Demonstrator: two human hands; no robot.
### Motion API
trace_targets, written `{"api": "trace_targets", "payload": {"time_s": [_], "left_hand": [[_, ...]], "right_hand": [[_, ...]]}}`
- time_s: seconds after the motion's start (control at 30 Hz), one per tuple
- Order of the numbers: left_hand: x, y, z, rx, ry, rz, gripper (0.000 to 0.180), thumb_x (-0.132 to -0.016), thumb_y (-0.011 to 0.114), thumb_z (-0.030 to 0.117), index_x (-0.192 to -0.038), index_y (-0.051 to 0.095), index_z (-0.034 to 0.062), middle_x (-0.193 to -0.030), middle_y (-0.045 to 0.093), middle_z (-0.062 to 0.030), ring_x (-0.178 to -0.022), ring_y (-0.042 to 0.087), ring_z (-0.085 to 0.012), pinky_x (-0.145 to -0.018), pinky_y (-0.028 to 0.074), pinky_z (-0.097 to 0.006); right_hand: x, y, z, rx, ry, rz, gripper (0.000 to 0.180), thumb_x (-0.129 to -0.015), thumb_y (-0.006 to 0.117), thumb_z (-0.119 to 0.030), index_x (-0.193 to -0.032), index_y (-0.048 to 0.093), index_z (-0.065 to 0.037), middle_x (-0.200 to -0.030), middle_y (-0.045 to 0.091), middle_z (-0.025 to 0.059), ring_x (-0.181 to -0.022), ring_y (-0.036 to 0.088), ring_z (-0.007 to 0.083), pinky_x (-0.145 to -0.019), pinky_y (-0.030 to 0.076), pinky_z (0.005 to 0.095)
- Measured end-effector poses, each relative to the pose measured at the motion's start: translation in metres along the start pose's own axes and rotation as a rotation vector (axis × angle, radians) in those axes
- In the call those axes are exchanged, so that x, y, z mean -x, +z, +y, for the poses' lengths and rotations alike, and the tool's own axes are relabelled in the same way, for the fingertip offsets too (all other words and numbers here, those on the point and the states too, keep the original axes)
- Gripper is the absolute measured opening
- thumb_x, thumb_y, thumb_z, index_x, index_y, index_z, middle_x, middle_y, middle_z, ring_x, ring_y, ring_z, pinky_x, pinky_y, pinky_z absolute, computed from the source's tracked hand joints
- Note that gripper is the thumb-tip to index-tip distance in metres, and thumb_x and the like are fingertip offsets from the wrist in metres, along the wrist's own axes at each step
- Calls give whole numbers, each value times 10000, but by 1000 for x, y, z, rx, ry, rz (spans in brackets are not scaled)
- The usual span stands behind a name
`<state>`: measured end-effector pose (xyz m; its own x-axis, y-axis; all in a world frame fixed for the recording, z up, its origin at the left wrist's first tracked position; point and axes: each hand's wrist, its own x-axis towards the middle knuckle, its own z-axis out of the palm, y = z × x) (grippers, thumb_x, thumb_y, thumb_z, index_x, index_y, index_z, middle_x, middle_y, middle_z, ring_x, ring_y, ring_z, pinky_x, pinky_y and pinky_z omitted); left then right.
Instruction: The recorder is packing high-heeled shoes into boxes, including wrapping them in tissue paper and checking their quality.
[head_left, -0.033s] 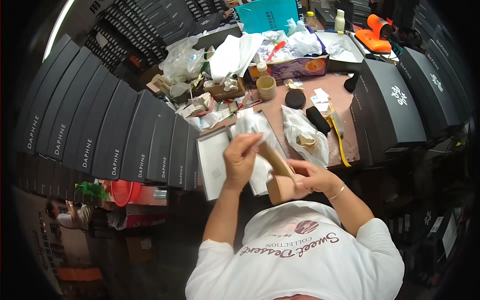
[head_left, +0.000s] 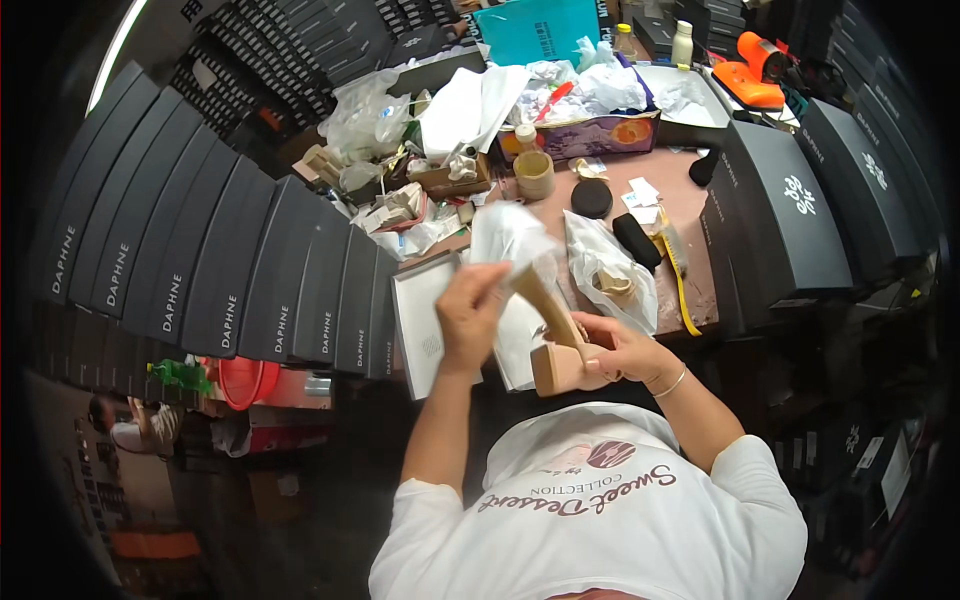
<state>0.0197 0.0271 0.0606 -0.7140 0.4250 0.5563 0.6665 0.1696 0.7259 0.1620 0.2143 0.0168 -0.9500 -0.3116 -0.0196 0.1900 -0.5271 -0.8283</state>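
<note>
My right hand (head_left: 628, 352) grips a tan block-heeled shoe (head_left: 560, 365) in front of my chest, its thick heel toward me and its narrower end pointing away. My left hand (head_left: 470, 315) is to the left of the shoe, fingers pinched together on a translucent white plastic bag (head_left: 515, 240), which is blurred and hangs beyond the shoe's far end. Under my hands lies an open shoebox (head_left: 425, 340) with a pale inside. White wrapping (head_left: 520, 335) shows beside it, partly hidden by the shoe and my left hand.
Dark shoeboxes (head_left: 200, 235) stand in a row at the left, with more boxes (head_left: 780, 215) at the right. On the table are a plastic bag with a tan item (head_left: 610, 275), a yellow tape measure (head_left: 682, 285), a tape roll (head_left: 534, 175) and a carton of crumpled paper (head_left: 600, 135).
My left hand has shifted slightly left, away from the shoe's far end. The plastic bag has swung to the right and the shoe has tilted a little.
</note>
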Motion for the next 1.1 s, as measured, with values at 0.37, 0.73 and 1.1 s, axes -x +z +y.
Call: {"api": "trace_targets", "payload": {"time_s": [0.37,0.73,1.1], "left_hand": [[43,-12,-107,-209,-219,75,416,-636,459,-112,-1003,637,-31,-966,608,-122,-921,588,-256,-843,458,-335],[33,13,2,-59,16,21,423,-669,529,-163,-1056,638,-30,-894,594,-94,-858,589,-222,-813,470,-312],[49,22,-32,738,-706,337,360,-855,434,26,-1198,537,-5,-1142,588,-119,-1053,570,-248,-923,458,-380]], "right_hand": [[28,-17,12,9,182,-57,738,-766,711,-198,-1374,366,37,-1179,531,90,-1030,531,122,-855,468,246],[-1,-7,21,37,19,147,693,-800,629,-235,-1381,349,18,-1080,555,80,-863,585,128,-655,521,258],[10,-5,30,271,-40,90,628,-781,605,-262,-1311,404,9,-1075,533,77,-851,544,101,-598,462,222]]}}
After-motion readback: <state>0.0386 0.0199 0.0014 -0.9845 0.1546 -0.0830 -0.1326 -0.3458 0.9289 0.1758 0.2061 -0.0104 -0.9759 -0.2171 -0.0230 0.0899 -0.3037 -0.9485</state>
